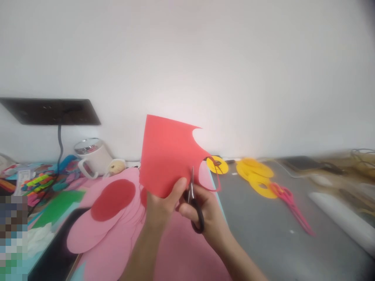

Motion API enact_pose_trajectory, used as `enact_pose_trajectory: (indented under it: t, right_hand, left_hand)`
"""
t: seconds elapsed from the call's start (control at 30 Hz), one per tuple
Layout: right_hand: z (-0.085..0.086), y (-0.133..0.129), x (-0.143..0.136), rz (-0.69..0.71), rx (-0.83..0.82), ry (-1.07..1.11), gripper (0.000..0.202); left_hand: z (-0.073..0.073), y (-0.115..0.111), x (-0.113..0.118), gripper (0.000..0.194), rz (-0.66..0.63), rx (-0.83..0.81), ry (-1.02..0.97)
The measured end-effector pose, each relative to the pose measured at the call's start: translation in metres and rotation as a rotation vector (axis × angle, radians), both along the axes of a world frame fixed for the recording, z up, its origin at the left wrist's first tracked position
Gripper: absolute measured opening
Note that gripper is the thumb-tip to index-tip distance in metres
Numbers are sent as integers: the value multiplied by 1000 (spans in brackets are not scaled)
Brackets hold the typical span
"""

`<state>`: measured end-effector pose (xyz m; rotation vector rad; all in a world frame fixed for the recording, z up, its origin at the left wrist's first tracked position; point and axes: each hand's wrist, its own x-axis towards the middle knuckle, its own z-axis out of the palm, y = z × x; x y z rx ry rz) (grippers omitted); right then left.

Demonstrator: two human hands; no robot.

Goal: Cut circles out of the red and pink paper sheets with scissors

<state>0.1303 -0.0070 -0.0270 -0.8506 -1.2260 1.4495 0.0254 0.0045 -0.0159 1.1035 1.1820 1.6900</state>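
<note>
My left hand (165,203) grips a sheet of red paper (168,156) by its lower edge, thumb on the near face. Curved pieces are cut out of the sheet's right side, and a thin red strip (218,181) dangles there. In my right hand (208,207) is a pair of scissors with black handles (199,222), fingers through the loops. Their blades point up at the paper's lower right part. Below and to the left, a red paper oval (113,199) lies on several pink paper ovals (84,234).
Pink-handled scissors (294,210) and yellow paper rings (254,169) lie on the grey mat (252,230) at right. A white mug (93,158) stands at back left, near colourful clips (38,182) and green paper (58,205). A white wall rises behind.
</note>
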Motion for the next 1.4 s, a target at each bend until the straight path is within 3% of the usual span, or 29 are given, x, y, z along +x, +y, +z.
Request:
enact_pose_trajectory:
  t: [0.2,0.4,0.67,0.83,1.0,1.4]
  right_hand:
    - [2,0,3,31,26,53,43]
    - [2,1,3,23,-2,39,45]
    - [3,0,2,9,8,32,47]
    - [0,0,3,38,-18,57,46]
    - [0,0,4,37,-36,36,46]
    - [-1,1,4,33,-41,82,42]
  left_hand:
    - [-2,1,-12,22,-95,-26,158]
    - [5,-4,-7,16,-46,-54,97]
    - [1,-1,-9,17,-141,6,65]
    - [5,-4,-6,16,-118,-28,28]
    - [-1,-1,-10,20,-116,-23,107]
    - [-1,0,-13,10,-52,-46,100]
